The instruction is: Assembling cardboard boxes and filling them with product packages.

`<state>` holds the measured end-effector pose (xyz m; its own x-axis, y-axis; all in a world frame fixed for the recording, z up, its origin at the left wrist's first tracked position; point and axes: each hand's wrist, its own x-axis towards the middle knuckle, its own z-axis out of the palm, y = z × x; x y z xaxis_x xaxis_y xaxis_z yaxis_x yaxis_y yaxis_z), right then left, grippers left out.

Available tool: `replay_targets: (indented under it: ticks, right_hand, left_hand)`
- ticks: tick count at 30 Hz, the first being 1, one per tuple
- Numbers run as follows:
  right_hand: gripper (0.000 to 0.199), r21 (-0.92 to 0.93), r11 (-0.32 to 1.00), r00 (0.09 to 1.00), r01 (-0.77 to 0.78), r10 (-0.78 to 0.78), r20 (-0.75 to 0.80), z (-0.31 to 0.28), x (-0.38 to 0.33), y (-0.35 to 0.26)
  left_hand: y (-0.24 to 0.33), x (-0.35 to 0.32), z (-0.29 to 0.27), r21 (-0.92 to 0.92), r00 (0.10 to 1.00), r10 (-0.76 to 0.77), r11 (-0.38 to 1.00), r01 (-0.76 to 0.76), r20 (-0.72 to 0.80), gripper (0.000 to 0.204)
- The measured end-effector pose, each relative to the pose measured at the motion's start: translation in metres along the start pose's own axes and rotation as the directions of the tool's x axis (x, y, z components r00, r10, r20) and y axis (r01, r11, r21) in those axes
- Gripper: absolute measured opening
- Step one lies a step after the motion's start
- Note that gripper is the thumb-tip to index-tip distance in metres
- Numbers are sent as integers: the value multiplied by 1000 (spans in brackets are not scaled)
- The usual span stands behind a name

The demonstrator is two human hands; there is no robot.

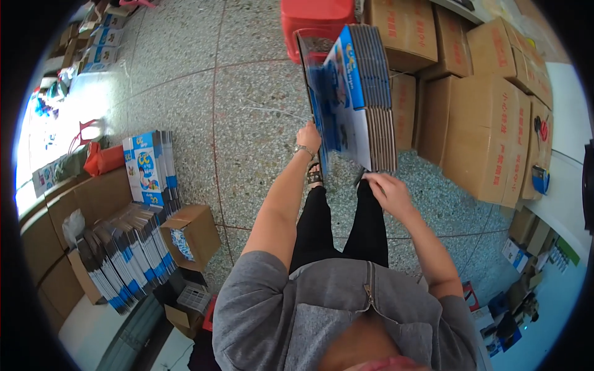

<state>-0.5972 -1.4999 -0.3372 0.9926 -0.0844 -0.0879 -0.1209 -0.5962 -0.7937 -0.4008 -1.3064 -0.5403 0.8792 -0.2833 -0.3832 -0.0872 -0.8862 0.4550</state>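
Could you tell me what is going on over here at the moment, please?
A person in a grey top is standing on a speckled stone floor, holding up a thick stack of flattened blue-and-white printed cartons. The left hand grips the stack's near left edge, and the right hand supports its lower corner. More flattened cartons lie fanned out on the left beside a small open brown box. Large brown cardboard boxes are piled on the right, and a red plastic stool stands ahead.

Open terrazzo floor (185, 74) lies ahead and left. A red plastic stool (317, 18) and stacked brown cartons (489, 123) block the right side; fanned flat blue-and-white boxes (133, 247) crowd the floor's left edge.
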Motion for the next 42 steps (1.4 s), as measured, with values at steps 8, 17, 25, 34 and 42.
replay_targets:
  ticks: [8,17,25,34,42]
  right_hand:
    - [48,206,968,979,-144,110,171,129,159,9]
    - [92,199,980,963,3,-57,264,260,191,14]
    - [87,-87,996,885,-17,55,462,264,161,9]
    - [93,-413,911,905,14,164,393,214,100,25]
    - [83,-560,794,891,238,52,451,282,76,14]
  left_hand:
    - [-60,-121,-56,103,996,-47,993,55,-77,11]
    - [-79,-258,-78,-67,971,-51,997,36,-234,4]
    - [-111,-283,-48,-61,957,-141,990,130,-254,15]
    - [-239,-261,-47,-64,740,-507,841,538,-442,19]
    - [-278,-182,-69,-246,574,-485,861,445,-659,13]
